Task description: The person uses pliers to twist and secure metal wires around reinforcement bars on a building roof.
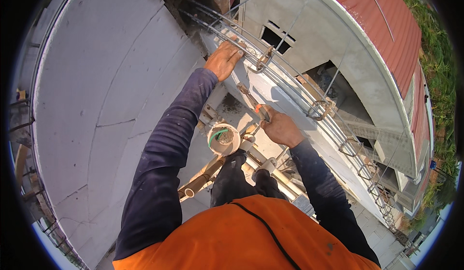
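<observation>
My right hand (281,127) is closed round the handles of a pair of pincers (247,96), with a bit of orange showing at the grip. Their metal head points away from me, beside the white wall top. Farther off, my left hand (224,60) has its fingers bent over the lowest long steel bar (285,79) of a reinforcement cage; the fingertips are partly hidden. Wire-tied stirrups (265,58) join the bars along the wall. Below my hands, a round bucket (224,139) holds a bundle of thin wire pieces and a green strip.
Bamboo poles (205,175) and planks lie under my feet as a scaffold. A large grey block wall (116,86) rises on the left. To the right, past the steel cage, stand a grey building (309,38) with openings and a red metal roof (372,23).
</observation>
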The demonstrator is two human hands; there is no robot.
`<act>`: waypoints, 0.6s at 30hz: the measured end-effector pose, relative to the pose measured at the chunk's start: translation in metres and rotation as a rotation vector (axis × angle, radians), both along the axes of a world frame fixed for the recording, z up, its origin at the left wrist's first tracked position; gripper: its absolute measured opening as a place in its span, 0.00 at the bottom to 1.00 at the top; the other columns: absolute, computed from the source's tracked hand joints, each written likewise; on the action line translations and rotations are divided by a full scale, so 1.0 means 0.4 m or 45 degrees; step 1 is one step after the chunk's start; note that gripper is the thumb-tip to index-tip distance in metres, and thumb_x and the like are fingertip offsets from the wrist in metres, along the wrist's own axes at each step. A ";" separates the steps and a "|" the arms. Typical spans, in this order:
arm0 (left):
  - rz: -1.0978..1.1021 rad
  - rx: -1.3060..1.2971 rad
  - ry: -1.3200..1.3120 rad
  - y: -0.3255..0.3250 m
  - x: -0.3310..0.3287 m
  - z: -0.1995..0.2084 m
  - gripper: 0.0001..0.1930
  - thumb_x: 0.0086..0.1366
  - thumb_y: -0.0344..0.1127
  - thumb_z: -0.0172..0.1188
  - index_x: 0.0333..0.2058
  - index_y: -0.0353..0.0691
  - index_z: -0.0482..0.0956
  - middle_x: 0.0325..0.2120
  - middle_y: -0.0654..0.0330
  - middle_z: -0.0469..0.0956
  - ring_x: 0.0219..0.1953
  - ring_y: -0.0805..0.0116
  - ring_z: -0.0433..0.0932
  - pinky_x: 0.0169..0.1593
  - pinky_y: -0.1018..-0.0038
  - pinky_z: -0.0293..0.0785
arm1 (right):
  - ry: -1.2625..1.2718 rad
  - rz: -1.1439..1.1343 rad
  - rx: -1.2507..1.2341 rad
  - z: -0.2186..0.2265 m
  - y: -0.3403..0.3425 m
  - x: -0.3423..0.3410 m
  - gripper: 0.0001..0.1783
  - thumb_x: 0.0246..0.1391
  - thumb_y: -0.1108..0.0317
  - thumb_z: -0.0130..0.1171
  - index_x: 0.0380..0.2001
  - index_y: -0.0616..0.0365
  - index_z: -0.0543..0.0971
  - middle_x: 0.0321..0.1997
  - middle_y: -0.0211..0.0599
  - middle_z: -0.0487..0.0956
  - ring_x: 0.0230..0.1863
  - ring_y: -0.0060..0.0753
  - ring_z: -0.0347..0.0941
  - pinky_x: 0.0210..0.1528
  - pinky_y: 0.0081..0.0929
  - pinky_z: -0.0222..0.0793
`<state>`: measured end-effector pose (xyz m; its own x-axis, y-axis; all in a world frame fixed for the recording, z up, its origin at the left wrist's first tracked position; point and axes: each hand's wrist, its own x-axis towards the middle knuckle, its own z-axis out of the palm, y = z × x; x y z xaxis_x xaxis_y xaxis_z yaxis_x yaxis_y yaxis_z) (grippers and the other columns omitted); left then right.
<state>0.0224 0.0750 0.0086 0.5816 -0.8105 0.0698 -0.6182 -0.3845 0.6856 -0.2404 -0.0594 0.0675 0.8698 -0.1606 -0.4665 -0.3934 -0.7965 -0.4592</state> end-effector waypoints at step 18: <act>0.048 -0.172 -0.048 -0.007 -0.007 -0.015 0.19 0.77 0.39 0.52 0.57 0.33 0.81 0.61 0.46 0.76 0.75 0.50 0.59 0.74 0.60 0.58 | 0.083 -0.118 -0.073 -0.024 -0.007 -0.001 0.21 0.58 0.59 0.58 0.49 0.61 0.79 0.46 0.58 0.85 0.48 0.61 0.82 0.53 0.54 0.76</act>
